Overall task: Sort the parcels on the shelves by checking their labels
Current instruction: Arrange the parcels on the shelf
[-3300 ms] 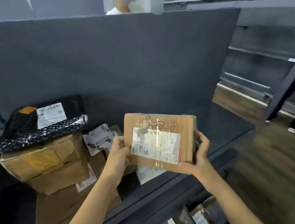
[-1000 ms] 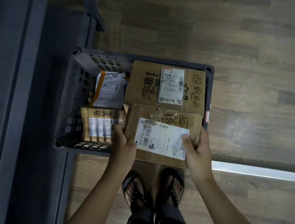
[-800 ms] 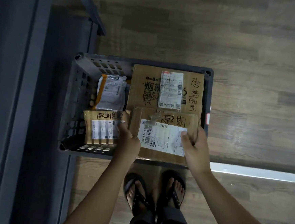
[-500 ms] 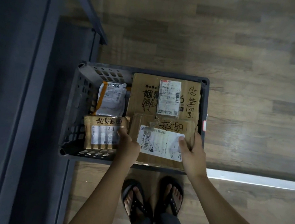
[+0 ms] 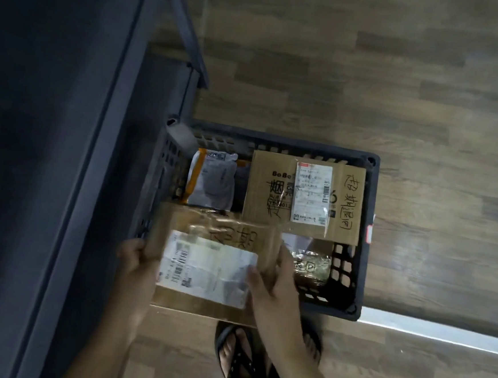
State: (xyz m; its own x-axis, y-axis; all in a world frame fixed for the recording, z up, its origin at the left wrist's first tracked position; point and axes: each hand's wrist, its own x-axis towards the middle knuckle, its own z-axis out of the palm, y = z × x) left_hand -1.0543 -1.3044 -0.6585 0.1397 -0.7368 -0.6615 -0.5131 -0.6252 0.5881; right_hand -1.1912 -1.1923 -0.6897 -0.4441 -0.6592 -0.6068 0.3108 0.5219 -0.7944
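Note:
I hold a flat brown cardboard parcel [image 5: 206,263] with a white label and handwritten marks. It hangs over the near left part of a dark plastic crate [image 5: 367,228] on the floor. My left hand [image 5: 137,266] grips the parcel's left edge. My right hand [image 5: 276,286] grips its right edge, thumb on the label. In the crate lie a larger labelled cardboard box [image 5: 303,199] at the far right, a grey poly bag [image 5: 212,183] at the far left, and a small shiny packet [image 5: 310,262] at the near right.
A dark grey shelf unit [image 5: 51,143] fills the left side, right against the crate. Wooden floor [image 5: 426,113] lies beyond and to the right. My sandalled feet [image 5: 237,361] stand just behind the crate. A pale strip [image 5: 439,335] runs along the floor at the right.
Both hands have shifted the parcel to the left over the crate. It now covers the small brown parcel at the near left, and a shiny packet shows at the near right.

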